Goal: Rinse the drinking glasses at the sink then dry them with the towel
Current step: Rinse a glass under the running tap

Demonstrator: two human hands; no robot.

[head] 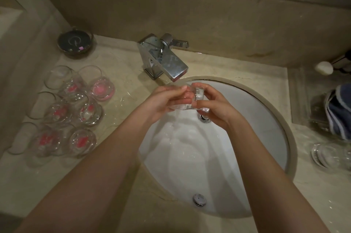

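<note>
Under the chrome faucet (163, 58) I hold a clear drinking glass (197, 98) on its side over the white sink (266, 118). My left hand (167, 101) grips its open end, fingers curled round the rim. My right hand (216, 105) grips its thick base. Water runs off the glass toward the drain (204, 118). Several glasses with pink residue (76, 107) stand on the counter to the left. One clear glass (328, 155) sits at the right, near a blue towel (340, 111).
A dark round dish (75, 42) stands at the back left of the beige marble counter (123, 73). A white soap bar (323, 67) lies at the back right. A wall rises behind the faucet, with a mirror ledge above.
</note>
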